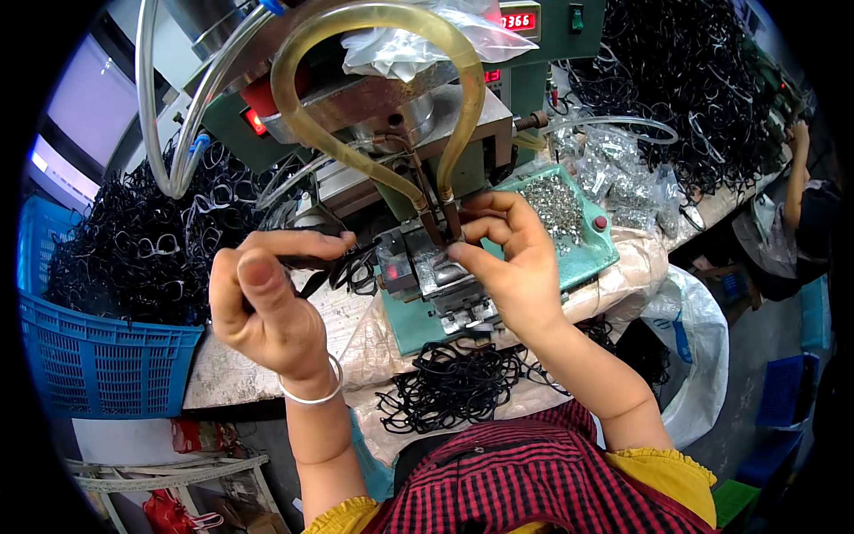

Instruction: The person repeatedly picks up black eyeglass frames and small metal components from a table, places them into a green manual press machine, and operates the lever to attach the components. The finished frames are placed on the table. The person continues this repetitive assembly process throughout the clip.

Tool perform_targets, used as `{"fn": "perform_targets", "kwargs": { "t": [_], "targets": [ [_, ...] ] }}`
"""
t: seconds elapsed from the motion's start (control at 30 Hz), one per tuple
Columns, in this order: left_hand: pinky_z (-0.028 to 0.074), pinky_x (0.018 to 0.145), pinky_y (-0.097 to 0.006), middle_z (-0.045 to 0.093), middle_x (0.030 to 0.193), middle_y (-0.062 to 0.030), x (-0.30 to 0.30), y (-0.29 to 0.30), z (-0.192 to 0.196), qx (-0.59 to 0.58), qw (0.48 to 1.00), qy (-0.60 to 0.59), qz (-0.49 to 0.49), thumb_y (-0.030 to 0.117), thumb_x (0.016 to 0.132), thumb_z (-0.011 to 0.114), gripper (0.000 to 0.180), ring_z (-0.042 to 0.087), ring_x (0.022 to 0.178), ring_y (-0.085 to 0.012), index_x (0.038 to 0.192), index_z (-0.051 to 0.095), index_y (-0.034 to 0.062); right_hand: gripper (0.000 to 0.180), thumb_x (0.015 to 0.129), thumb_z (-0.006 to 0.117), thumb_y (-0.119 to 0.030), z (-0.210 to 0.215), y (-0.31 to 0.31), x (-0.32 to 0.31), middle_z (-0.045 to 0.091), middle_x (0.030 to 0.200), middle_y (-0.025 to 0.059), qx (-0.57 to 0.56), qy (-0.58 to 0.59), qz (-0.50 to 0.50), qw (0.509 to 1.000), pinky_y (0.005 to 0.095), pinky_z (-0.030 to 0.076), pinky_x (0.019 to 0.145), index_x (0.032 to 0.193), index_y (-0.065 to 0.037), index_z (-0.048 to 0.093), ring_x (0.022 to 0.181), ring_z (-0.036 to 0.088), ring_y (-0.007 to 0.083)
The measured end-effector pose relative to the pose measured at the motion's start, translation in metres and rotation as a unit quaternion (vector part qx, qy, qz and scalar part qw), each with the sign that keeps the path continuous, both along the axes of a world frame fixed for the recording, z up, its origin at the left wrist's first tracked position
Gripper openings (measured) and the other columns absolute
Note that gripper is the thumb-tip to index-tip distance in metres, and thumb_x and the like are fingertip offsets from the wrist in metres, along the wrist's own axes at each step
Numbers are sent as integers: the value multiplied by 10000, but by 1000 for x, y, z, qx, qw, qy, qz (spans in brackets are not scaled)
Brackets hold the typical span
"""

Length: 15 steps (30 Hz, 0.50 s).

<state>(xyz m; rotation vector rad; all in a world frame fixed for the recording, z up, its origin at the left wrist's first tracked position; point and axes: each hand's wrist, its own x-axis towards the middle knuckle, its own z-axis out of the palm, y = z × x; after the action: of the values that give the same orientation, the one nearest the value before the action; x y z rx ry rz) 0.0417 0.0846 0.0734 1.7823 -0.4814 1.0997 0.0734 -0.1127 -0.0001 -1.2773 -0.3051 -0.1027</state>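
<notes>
My left hand [276,311], with a white bangle at its wrist, is closed around a black cord [311,283] left of the press machine. Its index finger reaches toward the machine's metal fixture [440,265]. At that fixture, my right hand [520,262] has its thumb and fingertips pinched together beside two slim metal prongs [434,218]. Whatever is between those fingertips is too small or hidden to make out. A yellowish tube [294,76] loops above both hands and runs down to the prongs. More black cords [449,383] lie heaped just in front of the machine.
A green tray [598,245] of small metal pieces stands right of the fixture, with clear bags [623,165] of parts behind. Tangled black cords pile up at left [133,249] and far right [685,80]. A blue basket [107,356] and white sack [703,356] flank the table.
</notes>
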Motion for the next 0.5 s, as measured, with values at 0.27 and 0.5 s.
{"fn": "perform_targets", "kwargs": {
  "t": [0.27, 0.5],
  "targets": [
    [479, 546, -266, 679, 886, -94, -20, -51, -34, 374, 899, -138, -181, 395, 733, 801, 433, 557, 636, -168, 681, 466, 125, 463, 830, 668, -20, -12, -50, 22, 672, 1181, 141, -204, -84, -88, 971, 337, 471, 1003, 1284, 9, 582, 1117, 639, 223],
    [491, 534, -256, 693, 859, -86, -9, -59, -55, 379, 890, -181, -179, 453, 762, 796, 496, 566, 610, -164, 682, 437, 120, 346, 786, 708, -84, -80, -118, 15, 679, 1066, 146, -431, -47, -268, 860, 388, 500, 877, 1128, -42, 670, 978, 644, 300]
  ]
}}
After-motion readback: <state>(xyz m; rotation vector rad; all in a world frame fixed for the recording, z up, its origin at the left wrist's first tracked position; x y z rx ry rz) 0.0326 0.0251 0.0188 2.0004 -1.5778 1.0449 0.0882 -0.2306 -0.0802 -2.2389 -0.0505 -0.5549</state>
